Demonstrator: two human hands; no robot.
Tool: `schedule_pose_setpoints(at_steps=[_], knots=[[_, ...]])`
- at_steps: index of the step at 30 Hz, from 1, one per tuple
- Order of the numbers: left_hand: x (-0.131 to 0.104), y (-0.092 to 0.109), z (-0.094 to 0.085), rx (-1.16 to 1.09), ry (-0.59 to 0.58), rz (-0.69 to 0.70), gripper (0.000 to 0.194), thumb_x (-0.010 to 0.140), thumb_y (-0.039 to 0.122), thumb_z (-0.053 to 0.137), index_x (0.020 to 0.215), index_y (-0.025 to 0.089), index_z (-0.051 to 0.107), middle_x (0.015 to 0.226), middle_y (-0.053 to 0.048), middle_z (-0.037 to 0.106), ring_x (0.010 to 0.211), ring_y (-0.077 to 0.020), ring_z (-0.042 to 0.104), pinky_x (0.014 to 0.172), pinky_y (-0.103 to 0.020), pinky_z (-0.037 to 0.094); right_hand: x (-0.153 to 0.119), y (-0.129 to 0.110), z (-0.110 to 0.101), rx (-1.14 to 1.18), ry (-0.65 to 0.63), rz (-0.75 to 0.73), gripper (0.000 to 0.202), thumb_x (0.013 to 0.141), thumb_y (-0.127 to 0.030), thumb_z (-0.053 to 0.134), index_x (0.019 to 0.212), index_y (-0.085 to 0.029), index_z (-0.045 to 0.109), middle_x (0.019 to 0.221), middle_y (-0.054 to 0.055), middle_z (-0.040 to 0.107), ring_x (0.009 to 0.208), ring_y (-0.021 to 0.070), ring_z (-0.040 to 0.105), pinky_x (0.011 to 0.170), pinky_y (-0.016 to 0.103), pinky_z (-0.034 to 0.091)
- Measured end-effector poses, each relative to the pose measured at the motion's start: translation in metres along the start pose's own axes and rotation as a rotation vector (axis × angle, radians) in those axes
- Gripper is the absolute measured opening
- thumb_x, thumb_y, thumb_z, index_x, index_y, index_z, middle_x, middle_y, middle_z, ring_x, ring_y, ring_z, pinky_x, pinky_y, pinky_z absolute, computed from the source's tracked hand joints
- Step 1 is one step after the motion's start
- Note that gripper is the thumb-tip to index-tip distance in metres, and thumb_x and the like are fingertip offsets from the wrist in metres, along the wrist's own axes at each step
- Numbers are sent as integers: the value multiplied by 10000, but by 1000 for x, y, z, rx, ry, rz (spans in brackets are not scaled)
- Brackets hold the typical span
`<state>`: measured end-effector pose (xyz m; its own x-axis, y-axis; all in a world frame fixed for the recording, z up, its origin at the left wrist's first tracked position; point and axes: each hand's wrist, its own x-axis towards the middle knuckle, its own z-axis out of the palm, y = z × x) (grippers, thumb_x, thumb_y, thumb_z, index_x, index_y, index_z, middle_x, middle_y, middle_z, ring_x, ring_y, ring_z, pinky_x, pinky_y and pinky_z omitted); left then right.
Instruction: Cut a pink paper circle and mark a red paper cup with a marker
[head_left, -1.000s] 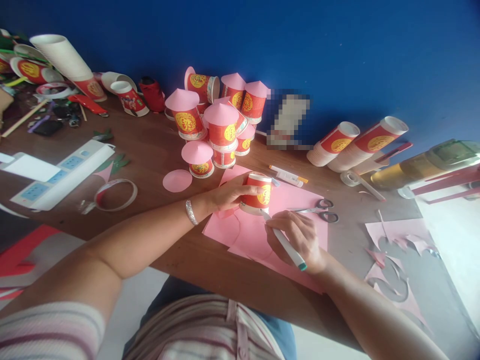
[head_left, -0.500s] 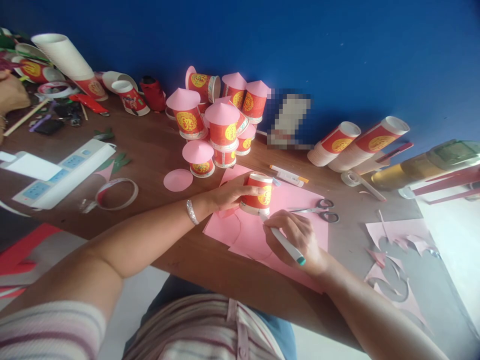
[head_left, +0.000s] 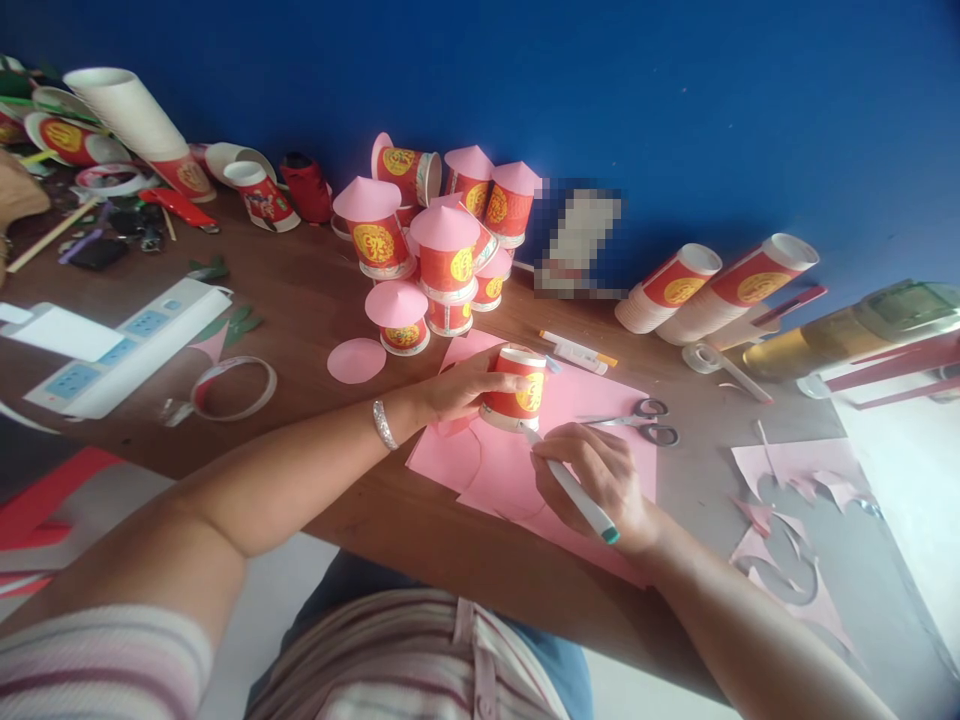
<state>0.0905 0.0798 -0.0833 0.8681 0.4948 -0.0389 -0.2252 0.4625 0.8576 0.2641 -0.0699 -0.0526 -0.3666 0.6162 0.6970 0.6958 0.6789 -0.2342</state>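
My left hand [head_left: 466, 387] is closed round a red paper cup [head_left: 510, 402] with a gold emblem, its fingers wrapped about the side. In my right hand [head_left: 592, 480] is a white marker [head_left: 581, 500] with a green end, its tip at the cup's lower rim. Whether the tip touches the rim I cannot tell. Beneath both hands lie sheets of pink paper [head_left: 442, 455], one bearing a curved line. Scissors [head_left: 637, 421] rest on the pink paper to the right, and two more markers [head_left: 577, 350] lie just beyond the cup.
Red cups with pink cone tops [head_left: 444, 240] stand clustered at the back. Stacked paper cups [head_left: 731, 285] lean by the blue wall. To the left are a power strip [head_left: 127, 345] and a tape roll [head_left: 234, 388]; pink scraps [head_left: 795, 560] lie at right. Another person's hand [head_left: 19, 190] shows far left.
My right hand and the marker have shifted slightly to the right along the cup's lower rim. My left hand holds the cup as before. The other person's hand has moved a little down.
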Motion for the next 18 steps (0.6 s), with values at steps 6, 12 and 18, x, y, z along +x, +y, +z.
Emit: schedule_pose_setpoints(at_steps=[6,12,18], knots=[[-1,-3,-5,28,-18,-3,398,874,300,843,1235,178,726,1135,-110,740,972,-202,677,831,-306,537,-2,3,3,-22,6,-31,202,940,-10,638,1014,-190,583,773,10,666,621,132,602,569,260,486],[-1,-4,-5,42,-3,2,414,856,325,865,1219,180,730,1131,-99,739,983,-201,681,843,-314,538,-3,3,5,-43,3,-33,191,954,-21,636,1019,-193,586,782,9,674,634,133,624,584,255,502],[-1,-2,-2,40,7,-12,451,839,326,872,1236,177,721,1167,-99,737,1002,-198,690,852,-316,548,-4,5,6,-32,-21,-46,197,948,-4,637,1028,-178,594,796,19,671,652,135,624,593,264,499]])
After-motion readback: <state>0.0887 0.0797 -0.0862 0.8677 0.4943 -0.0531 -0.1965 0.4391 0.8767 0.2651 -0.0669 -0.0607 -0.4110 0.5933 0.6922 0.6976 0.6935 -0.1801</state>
